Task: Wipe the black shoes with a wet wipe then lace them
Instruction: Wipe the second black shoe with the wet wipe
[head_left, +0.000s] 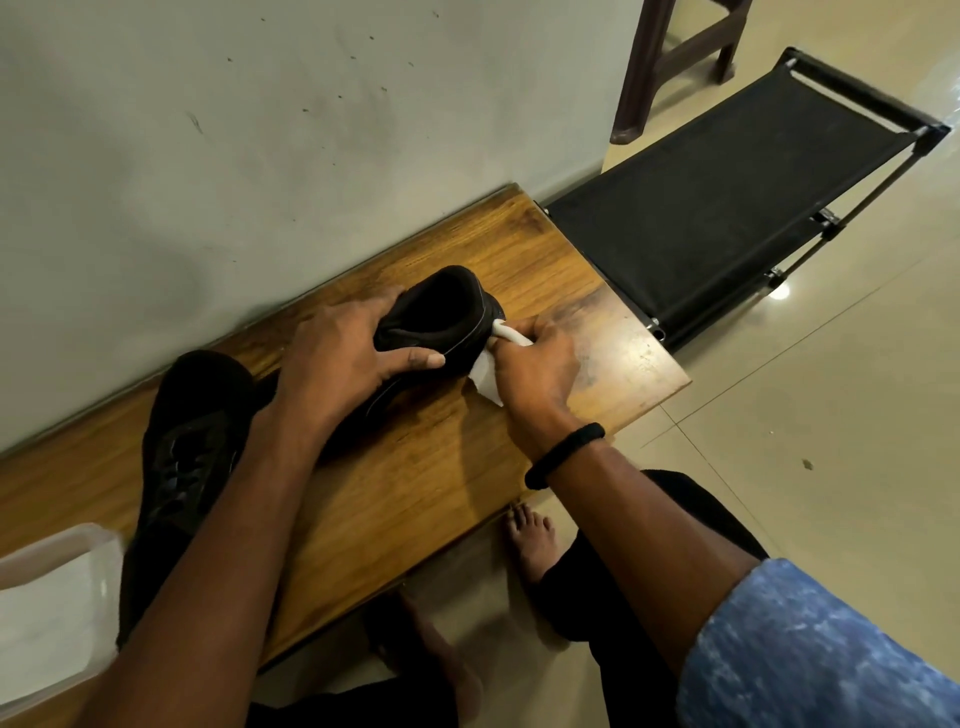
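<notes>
Wiping is under way on a low wooden table (415, 467) set against a wall: one black shoe (441, 322) is steadied on the tabletop by the left hand (343, 353), clasped over its collar, while a white wet wipe (488, 371) is pinched in the right hand (540, 369) and pressed against the heel. The second black shoe (182, 467) lies beside it, partly hidden by the forearm. Lacing is judged not yet begun; the remaining surfaces would need wiping first.
</notes>
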